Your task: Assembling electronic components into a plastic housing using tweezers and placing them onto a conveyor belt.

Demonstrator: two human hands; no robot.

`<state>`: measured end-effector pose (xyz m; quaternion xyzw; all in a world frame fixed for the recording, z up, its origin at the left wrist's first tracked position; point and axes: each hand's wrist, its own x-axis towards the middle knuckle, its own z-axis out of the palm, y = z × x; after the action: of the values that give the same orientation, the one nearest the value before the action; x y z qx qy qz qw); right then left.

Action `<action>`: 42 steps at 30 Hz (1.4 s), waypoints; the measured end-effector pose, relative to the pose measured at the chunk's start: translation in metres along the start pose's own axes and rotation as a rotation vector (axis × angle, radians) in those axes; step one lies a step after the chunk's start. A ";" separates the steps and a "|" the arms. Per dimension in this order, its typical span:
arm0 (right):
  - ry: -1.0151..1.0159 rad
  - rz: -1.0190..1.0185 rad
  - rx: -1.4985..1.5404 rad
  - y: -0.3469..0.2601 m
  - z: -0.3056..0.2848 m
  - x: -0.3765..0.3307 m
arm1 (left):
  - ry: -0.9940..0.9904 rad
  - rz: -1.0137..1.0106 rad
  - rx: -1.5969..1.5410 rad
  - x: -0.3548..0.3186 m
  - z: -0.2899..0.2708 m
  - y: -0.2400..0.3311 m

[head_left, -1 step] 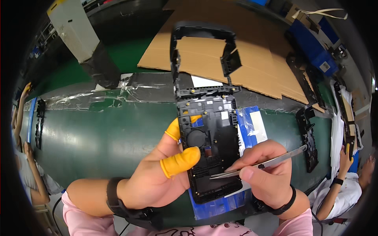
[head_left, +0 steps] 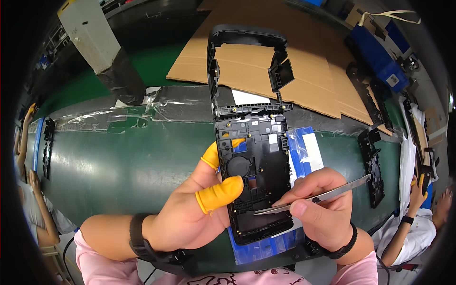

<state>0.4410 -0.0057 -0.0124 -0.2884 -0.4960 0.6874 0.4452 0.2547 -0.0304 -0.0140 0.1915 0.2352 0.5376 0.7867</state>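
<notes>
Black frame (head_left: 259, 156): front and centre, held up over the counter (head_left: 156, 166), its open loop at the far end and its ribbed panel, dotted with small brass-coloured fittings, at the near end.
Left hand (head_left: 190, 211): clamped on the frame's left edge, thumb across the front in a yellow finger cot (head_left: 218, 194), another yellow-tipped finger showing behind.
Right hand (head_left: 325, 211): pinching the metal tweezers (head_left: 339, 190) between thumb and fingers, close up against the frame's right side.
Tweezer tips: right over the lower panel — whether they touch it, or grip anything, cannot be told from here.
Shift: barely a nudge! Both hands and the frame sit almost where they were an instant ago; that looks like steady, fine work, kept to the same low patch of the panel.
Blue wrapped pack (head_left: 263, 249): lying underneath, peeking out below and to the right of the frame.
Second black frame (head_left: 373, 166): off to the right on the counter, well apart from the hands.
Cardboard sheet (head_left: 304, 80): spread beyond, behind the open loop.
Co-worker's hand (head_left: 418, 194): far right — yellow on a fingertip there too, up against a dark part.
</notes>
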 end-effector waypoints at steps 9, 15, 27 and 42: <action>-0.013 0.003 -0.014 0.004 -0.001 0.000 | 0.021 -0.014 -0.032 -0.001 -0.005 -0.004; -0.056 0.011 -0.020 0.005 -0.003 -0.001 | 0.020 -0.023 -0.014 -0.002 -0.004 -0.004; -0.043 0.019 -0.055 0.008 -0.002 -0.001 | 0.027 -0.015 0.002 -0.004 -0.004 -0.005; 0.213 -0.090 -0.011 -0.025 -0.029 0.016 | 0.088 0.279 0.365 0.005 -0.019 0.003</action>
<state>0.4661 0.0239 0.0018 -0.3397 -0.4619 0.6297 0.5242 0.2436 -0.0234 -0.0285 0.3375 0.3337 0.5978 0.6460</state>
